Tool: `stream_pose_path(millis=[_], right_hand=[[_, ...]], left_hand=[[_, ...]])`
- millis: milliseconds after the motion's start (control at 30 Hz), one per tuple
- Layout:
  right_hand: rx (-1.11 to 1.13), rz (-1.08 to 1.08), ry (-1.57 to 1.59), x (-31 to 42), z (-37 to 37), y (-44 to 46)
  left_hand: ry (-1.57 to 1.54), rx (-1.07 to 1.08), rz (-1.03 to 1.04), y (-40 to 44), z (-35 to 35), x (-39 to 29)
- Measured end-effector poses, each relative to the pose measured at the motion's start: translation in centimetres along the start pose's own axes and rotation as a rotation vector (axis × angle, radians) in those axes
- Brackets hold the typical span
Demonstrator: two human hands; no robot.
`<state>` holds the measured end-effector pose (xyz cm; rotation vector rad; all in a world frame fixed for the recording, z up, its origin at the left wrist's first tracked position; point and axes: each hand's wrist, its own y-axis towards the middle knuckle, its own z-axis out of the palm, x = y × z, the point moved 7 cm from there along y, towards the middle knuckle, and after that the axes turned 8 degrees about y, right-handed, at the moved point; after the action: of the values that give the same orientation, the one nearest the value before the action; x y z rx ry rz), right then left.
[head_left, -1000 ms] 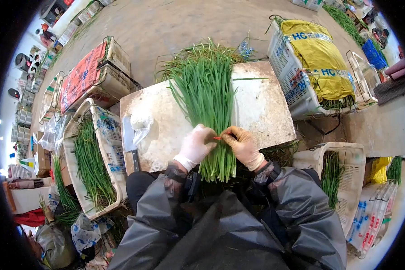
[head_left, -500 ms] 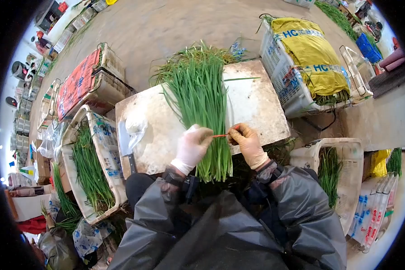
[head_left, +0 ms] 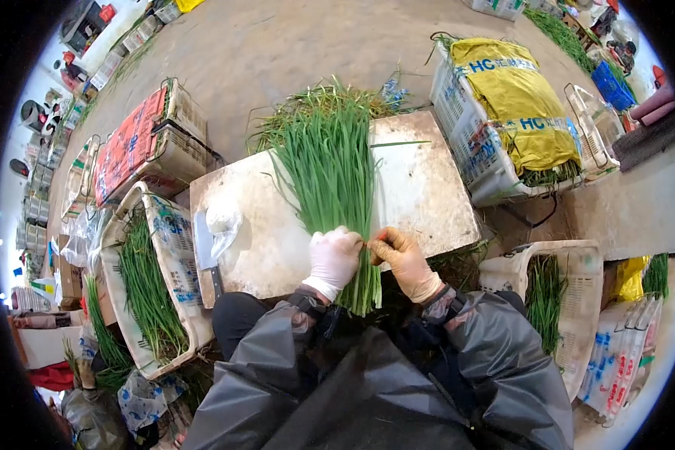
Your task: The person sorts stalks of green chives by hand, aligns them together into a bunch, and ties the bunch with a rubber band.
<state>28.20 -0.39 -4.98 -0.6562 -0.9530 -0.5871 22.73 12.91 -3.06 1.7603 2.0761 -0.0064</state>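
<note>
A thick bundle of green chives (head_left: 330,172) lies lengthwise on the board, its pale cut ends pointing toward me over the near edge. My left hand (head_left: 334,256), in a white glove, is closed on top of the stems. Close by at the bundle's right side, my right hand (head_left: 405,264), in a yellowish glove, pinches with its fingertips. Bits of a thin red tie (head_left: 382,238) show between the fingers of both hands; most of it is hidden. A knife (head_left: 205,251) and a white lump in clear plastic (head_left: 223,223) rest on the board's left.
The stained white board (head_left: 427,184) sits before my knees. Crates of chives stand at left (head_left: 195,322) and right (head_left: 585,300). Beyond are a crate under a yellow sack (head_left: 521,105) and one under a red sack (head_left: 131,146). Loose chives (head_left: 277,124) lie past the board.
Both hands have moved nearer to me, and the left has shifted right so they are closer together. The red tie, stretched straight across the stems before, is now mostly hidden by the fingers.
</note>
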Motion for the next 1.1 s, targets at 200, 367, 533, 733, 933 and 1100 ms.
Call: stream_pose_path(millis=[200, 367, 533, 733, 933, 1100], right_hand=[[-0.109, 0.032, -0.102, 1.8, -3.1, 3.8], [-0.113, -0.019, -0.326, 1.5, -3.4, 6.4], [-0.186, -0.047, -0.429, 0.7, -3.9, 8.3], [-0.205, 0.006, -0.75, 0.3, -2.2, 10.2], [-0.142, 0.006, -0.681, 0.9, 0.4, 10.4], [-0.028, 0.099, -0.699, -0.8, 0.2, 10.7]], left_hand=[[-0.07, -0.056, -0.018, -0.3, -1.0, -0.4], [-0.269, -0.218, -0.164, -0.6, -3.9, 0.9], [-0.624, -0.258, -0.638, -2.3, -1.7, 7.1], [-0.877, -0.119, -0.7, -2.7, 1.0, 6.5], [-0.792, 0.009, -0.654, -1.9, 2.4, 7.5], [-0.997, 0.027, -0.676, -2.0, 1.4, 7.1]])
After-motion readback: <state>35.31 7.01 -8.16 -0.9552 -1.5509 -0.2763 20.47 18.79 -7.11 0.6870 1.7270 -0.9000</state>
